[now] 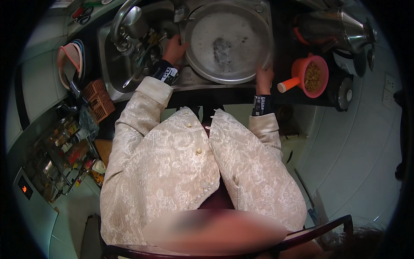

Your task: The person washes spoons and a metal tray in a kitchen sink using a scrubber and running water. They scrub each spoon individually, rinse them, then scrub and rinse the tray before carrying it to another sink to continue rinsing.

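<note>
A large round metal pan (207, 35), with a dark patch on its inner bottom, rests over the right side of a stainless steel sink (187, 84). At the pan's left edge is my left hand (174, 51), its fingers curled at the rim and partly hidden. My right hand (265, 79) grips the lower right rim, blurred there. Left of my left hand, the sink's left bowl holds several utensils, among them a long-handled spoon (129, 81). A curved metal faucet (115, 29) arches over that bowl.
An orange-pink dipper (295, 69) with small brownish pieces stands right of the pan. Behind it lies a metal kettle (323, 29); a glass-lidded pot (344, 94) sits nearer. Left are a brown plastic basket (98, 100), nested colanders (69, 61) and scissors (84, 16).
</note>
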The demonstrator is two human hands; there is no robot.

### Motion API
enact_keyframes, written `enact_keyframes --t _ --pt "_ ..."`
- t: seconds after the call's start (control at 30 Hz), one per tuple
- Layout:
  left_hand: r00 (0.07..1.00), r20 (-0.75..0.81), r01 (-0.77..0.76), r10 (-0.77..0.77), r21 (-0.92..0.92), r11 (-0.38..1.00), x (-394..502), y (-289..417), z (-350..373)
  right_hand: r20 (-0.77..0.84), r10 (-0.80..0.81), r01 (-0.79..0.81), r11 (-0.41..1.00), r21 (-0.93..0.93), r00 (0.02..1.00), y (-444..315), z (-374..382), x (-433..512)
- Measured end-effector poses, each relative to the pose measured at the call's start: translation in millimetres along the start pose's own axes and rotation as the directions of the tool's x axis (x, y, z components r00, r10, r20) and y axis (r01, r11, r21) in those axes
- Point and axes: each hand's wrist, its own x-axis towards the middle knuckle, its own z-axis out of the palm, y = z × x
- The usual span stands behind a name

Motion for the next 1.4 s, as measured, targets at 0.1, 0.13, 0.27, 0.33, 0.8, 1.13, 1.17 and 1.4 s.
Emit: enact_keyframes --t 0.1,0.13,0.27,0.33,0.8,1.13,1.17,1.4 --pt "0.999 -0.037 -0.032 0.038 0.140 0.990 -2 -1 -2 0.119 0.311 -0.326 0.936 0.133 0.943 0 -8 -7" --pt "0.999 -0.032 -0.035 0.040 0.147 0.989 -3 0 -3 0.144 0.428 -0.442 0.892 0.092 0.893 -1 -11 -8" --pt "0.999 -0.041 -0.009 0.012 0.078 0.997 -6 1 -5 0.368 0.349 -0.399 0.915 0.067 0.862 -4 -18 -8" --pt "0.998 -0.061 0.004 0.003 0.109 0.994 -7 3 -7 0.437 0.252 -0.350 0.923 0.160 0.864 -2 -17 -8" --pt "0.998 -0.050 0.025 -0.023 0.048 0.999 -81 12 -16 0.402 0.032 -0.156 0.947 0.280 0.915 21 -36 -59" --pt "0.998 -0.032 0.057 -0.062 -0.146 0.988 -157 5 -31 0.451 -0.095 -0.023 0.968 0.249 0.888 26 -55 -93" --pt "0.999 -0.044 -0.003 -0.004 -0.174 0.985 -164 6 -29 0.474 -0.106 -0.019 0.968 0.251 0.874 26 -56 -98" --pt "0.990 -0.118 0.058 -0.082 -0.191 0.980 -175 -13 -41 0.533 -0.092 -0.063 0.962 0.265 0.841 42 -33 -107"
